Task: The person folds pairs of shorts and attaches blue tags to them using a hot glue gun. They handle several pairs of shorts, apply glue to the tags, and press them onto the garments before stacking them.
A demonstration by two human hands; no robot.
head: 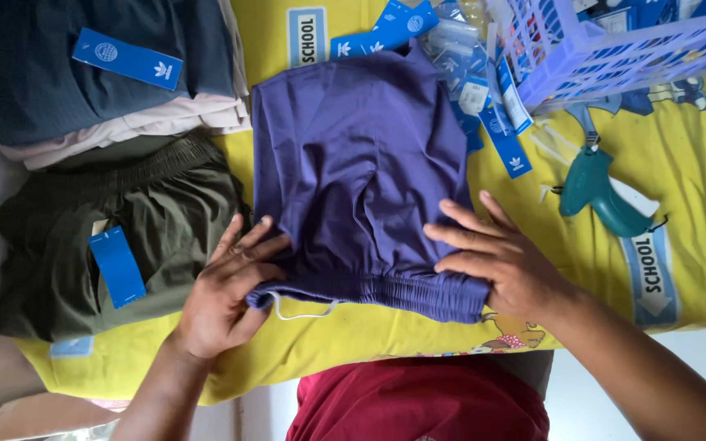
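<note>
Purple shorts (353, 163) lie flat on a yellow printed sheet (696, 171), waistband toward me with a white drawstring hanging out. My left hand (226, 290) rests on the left end of the elastic waistband, fingers spread over the fabric and thumb under the edge. My right hand (496, 257) presses flat on the right end of the waistband, fingers apart. Neither hand holds anything else.
Olive green shorts (116, 237) with a blue tag lie at left. Above them sits a folded stack with a dark blue garment (83, 73) on top. A teal tagging gun (602, 196) lies at right. A lilac plastic basket (614, 45) and loose blue tags (484, 98) are at the top.
</note>
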